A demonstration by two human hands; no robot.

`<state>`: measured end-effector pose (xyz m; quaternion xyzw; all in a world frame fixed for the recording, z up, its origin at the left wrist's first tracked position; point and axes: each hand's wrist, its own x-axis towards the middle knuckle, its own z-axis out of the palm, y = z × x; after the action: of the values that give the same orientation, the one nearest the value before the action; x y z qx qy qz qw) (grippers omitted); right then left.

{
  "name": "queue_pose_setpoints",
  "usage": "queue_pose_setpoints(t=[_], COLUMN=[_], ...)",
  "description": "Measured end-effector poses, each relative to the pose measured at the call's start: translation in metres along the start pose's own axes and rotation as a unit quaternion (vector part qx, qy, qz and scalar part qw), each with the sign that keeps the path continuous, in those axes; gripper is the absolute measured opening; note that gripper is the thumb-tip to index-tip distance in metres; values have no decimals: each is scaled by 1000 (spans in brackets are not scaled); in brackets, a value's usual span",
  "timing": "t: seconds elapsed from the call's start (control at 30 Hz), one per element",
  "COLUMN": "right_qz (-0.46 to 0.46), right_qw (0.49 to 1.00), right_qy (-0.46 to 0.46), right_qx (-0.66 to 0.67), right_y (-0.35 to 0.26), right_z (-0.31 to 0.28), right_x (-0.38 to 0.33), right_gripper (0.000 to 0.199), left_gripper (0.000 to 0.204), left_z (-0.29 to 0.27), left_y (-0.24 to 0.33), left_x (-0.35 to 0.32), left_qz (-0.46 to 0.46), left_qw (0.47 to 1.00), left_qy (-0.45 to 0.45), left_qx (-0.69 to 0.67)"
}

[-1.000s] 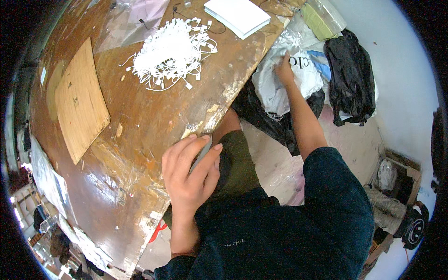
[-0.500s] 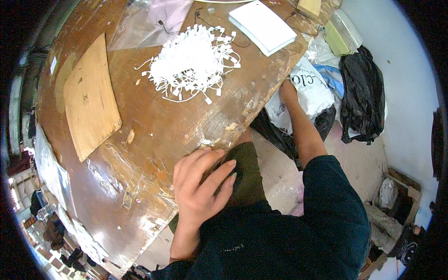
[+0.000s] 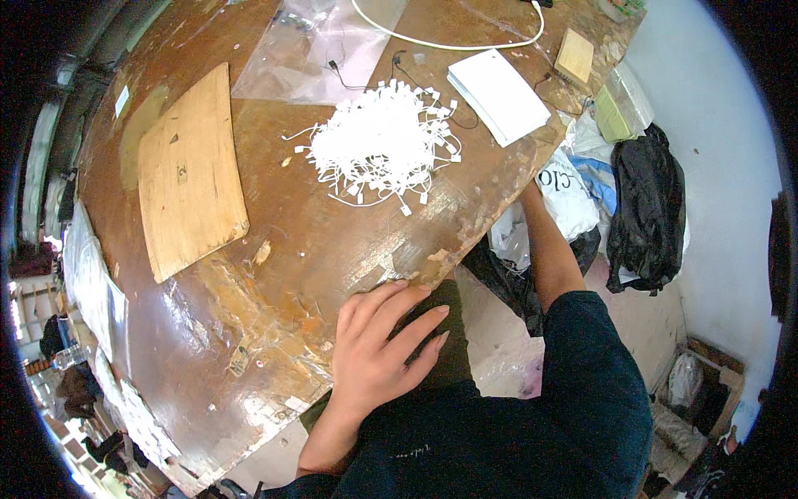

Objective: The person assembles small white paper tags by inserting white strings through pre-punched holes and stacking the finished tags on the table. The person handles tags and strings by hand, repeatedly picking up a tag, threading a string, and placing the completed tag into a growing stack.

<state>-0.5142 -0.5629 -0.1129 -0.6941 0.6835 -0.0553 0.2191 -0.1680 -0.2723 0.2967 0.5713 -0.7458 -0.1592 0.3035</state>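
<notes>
My left hand lies over the near edge of the wooden table, its fingers spread and holding nothing. My right arm reaches down past the table's right edge, beside a white plastic bag with dark print. The right hand's fingers are hidden there, between table edge and bag. On the tabletop, ahead of my left hand, sits a tangled heap of thin white cords with small white tags. A stack of white cards or paper lies to the right of the heap.
A curved thin wooden board lies on the left of the table. Clear plastic sheeting and a white cable are at the far side. A small wooden block sits far right. Black bags stand by the wall.
The view has shifted, so the table and its things appear lower and further right. My left hand stays on the table edge. My right hand has gone further out of sight behind the edge.
</notes>
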Motion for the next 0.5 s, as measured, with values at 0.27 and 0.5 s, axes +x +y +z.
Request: queue_pose_setpoints(t=[0.27,0.5], right_qz=[48,140], right_qw=[996,986], right_qy=[63,46], right_qx=[-35,82], right_y=[9,-14], right_z=[22,-15], right_x=[-54,-118], right_gripper=[49,52], left_gripper=[34,35], left_z=[-1,-1], left_y=[0,0], left_x=[0,-1], left_qz=[-5,17], left_qw=[1000,1000], left_qy=[5,15], left_qx=[-14,-11])
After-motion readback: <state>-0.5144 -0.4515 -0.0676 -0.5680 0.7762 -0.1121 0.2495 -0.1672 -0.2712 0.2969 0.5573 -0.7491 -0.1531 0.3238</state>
